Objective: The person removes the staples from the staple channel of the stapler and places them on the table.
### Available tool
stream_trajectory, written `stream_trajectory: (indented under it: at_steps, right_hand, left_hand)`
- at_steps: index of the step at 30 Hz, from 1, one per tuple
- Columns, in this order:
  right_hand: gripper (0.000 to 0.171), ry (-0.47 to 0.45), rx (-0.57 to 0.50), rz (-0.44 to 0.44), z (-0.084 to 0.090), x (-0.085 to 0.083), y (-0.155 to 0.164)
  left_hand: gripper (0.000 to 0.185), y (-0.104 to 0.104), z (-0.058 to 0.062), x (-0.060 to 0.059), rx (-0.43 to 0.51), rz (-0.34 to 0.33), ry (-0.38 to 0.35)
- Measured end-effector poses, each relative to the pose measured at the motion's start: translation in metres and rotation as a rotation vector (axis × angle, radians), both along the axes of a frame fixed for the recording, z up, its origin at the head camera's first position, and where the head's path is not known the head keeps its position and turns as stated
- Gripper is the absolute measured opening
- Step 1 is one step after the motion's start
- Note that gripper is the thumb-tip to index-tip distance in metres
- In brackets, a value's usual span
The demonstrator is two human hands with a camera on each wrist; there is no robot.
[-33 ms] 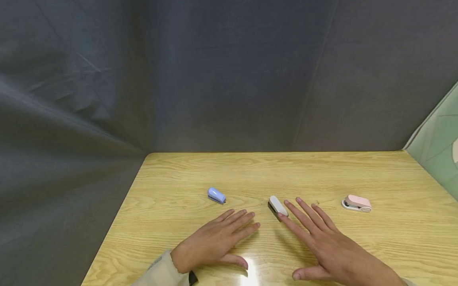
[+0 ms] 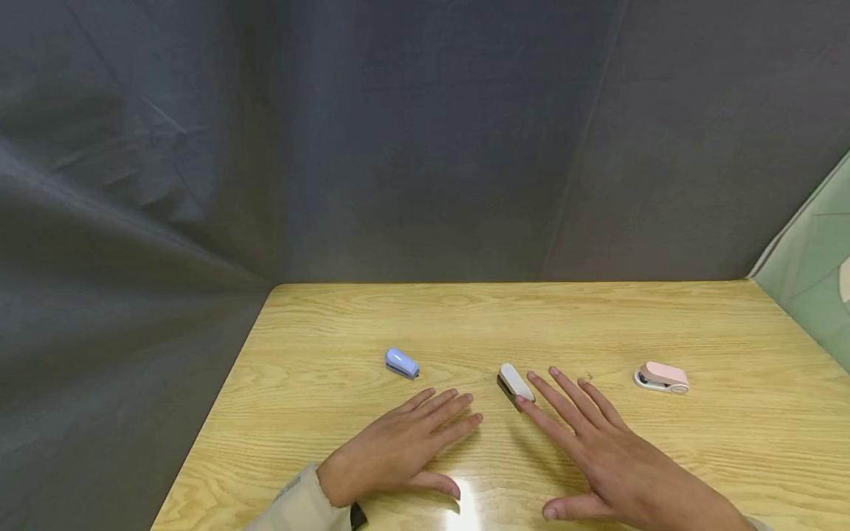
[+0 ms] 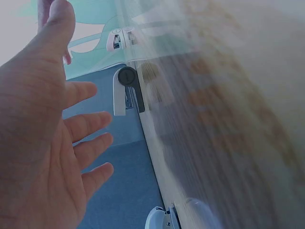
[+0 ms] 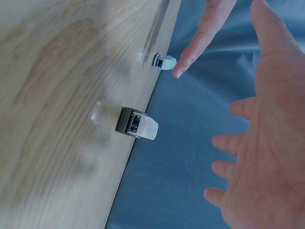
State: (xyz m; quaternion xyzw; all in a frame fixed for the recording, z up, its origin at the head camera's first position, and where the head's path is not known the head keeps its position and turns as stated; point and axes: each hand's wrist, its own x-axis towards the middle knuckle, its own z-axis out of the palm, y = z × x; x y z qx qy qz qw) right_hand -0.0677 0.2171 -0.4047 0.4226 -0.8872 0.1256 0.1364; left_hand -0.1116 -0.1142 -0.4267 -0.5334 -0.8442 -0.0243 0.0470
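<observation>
The left hand (image 2: 405, 446) and right hand (image 2: 607, 457) hover with fingers extended, holding nothing. At the right's ten o'clock, the white stapler (image 2: 517, 380) sits on the bench (image 2: 319, 317); it looks light, stiff and slick, best pinched by its long sides, as top-down squeezing may work the hinge. Blue stapler (image 2: 401, 362): left's twelve o'clock. Pink stapler (image 2: 664, 374): right's half past one.

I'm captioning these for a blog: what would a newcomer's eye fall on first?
Likely the left hand and the right hand, fingers extended above the near part of the wooden table. Next come three small staplers: the blue stapler at left, the white-topped stapler just by the right hand, and the pink stapler farther right.
</observation>
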Motion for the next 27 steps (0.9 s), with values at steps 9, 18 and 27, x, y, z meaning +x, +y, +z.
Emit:
stream_trajectory:
  at_steps: [9,18,27]
  right_hand:
    - [0.109,0.023,-0.010,0.002,0.003,-0.001,-0.005]
    - [0.106,0.035,0.017,-0.015,0.000,-0.005,-0.018]
    - [0.104,0.031,0.028,-0.010,-0.006,-0.009,-0.034]
  left_hand:
    - [0.089,-0.004,0.003,-0.004,0.002,0.026,0.002]
    - [0.086,-0.009,0.012,-0.009,0.011,0.069,0.040]
    - [0.083,-0.018,0.015,-0.015,0.001,0.137,0.018]
